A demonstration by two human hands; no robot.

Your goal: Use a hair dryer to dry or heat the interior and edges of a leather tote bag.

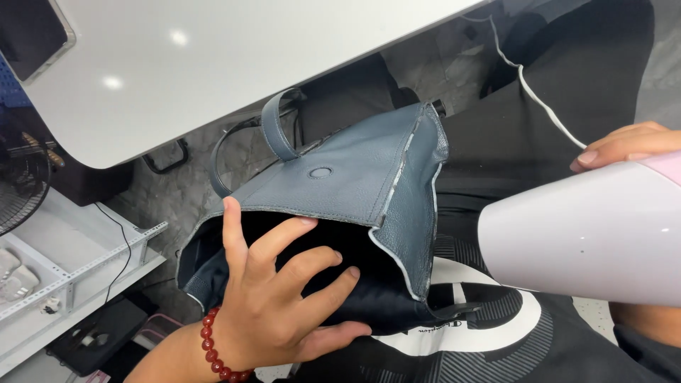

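A grey-blue leather bag (355, 177) with a dark lining lies open on my lap, its strap (273, 128) looping up at the back. My left hand (280, 298), with a red bead bracelet on the wrist, holds the bag's mouth open: the thumb lies on the outer rim and the fingers reach into the dark inside. My right hand (624, 145) grips a white and pink hair dryer (589, 237) at the right, its wide nozzle pointing at the bag's raw side edge. Only the fingertips of that hand show above the dryer.
A white tabletop (213, 64) spans the top left above the bag. A white cord (539, 99) runs across my dark trousers. At left stand a white metal shelf (78, 269) and part of a fan (21, 184). My black shirt has a white print.
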